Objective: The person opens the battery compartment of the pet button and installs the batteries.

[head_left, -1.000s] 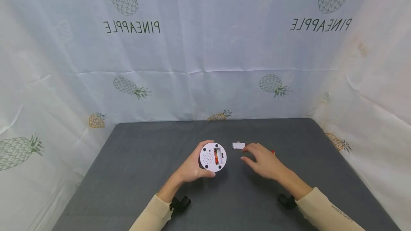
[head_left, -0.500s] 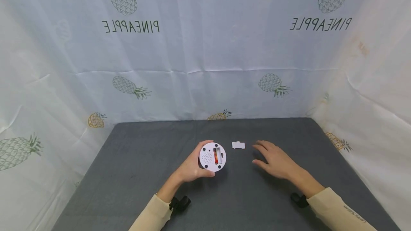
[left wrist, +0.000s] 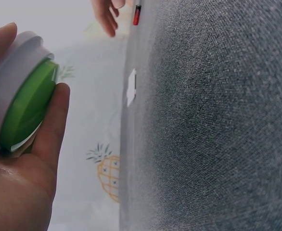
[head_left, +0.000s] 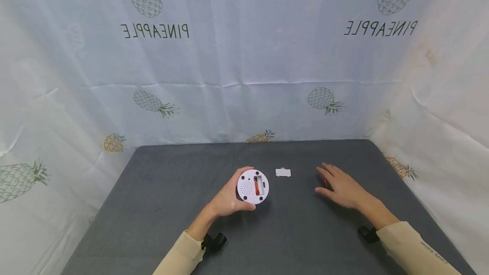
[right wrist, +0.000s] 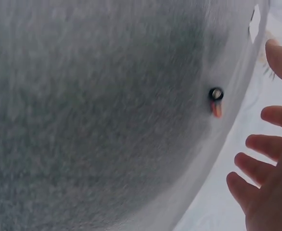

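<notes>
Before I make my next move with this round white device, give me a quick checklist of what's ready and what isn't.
1. Round white device gripped by the left hand: ok.
2. Battery compartment uncovered and facing the head camera: ok.
3. Compartment filled: not ok; one battery in it, bare space beside it.
4. That battery's polarity: cannot tell, too small.
5. Loose battery in the right hand: not ok; it lies on the table, fingers apart from it.
6. White cover set aside on the table: ok.

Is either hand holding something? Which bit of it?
The left hand grips the round white device around its edge; the right hand holds nothing.
</notes>
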Motion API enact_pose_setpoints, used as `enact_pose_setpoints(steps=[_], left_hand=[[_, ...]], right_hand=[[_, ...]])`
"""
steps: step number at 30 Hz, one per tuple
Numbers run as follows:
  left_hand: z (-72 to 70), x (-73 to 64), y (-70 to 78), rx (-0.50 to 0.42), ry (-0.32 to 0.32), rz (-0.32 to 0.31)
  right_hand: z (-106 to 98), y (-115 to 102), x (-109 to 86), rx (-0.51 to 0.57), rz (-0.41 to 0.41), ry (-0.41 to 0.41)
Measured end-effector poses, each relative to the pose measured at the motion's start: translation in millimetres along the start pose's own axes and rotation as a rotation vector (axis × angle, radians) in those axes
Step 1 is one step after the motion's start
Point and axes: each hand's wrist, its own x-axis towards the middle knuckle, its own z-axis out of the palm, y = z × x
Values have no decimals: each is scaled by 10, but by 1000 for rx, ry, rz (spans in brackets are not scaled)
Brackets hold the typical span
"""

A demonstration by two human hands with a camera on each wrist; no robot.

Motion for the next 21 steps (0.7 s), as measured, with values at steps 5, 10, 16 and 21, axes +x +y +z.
enact_pose_setpoints(steps=[5, 10, 16, 21], left_hand=[[-4, 5, -9, 5, -2, -12], [-6, 4, 1, 8, -4, -9], [1, 2, 12, 10, -4, -10], [9, -4, 15, 14, -1, -12]], right_hand=[[-7, 115, -16, 40, 36, -35], [10, 200, -39, 78, 63, -68], [29, 209, -55, 89, 79, -74], [63, 211, -55, 82, 58, -63]])
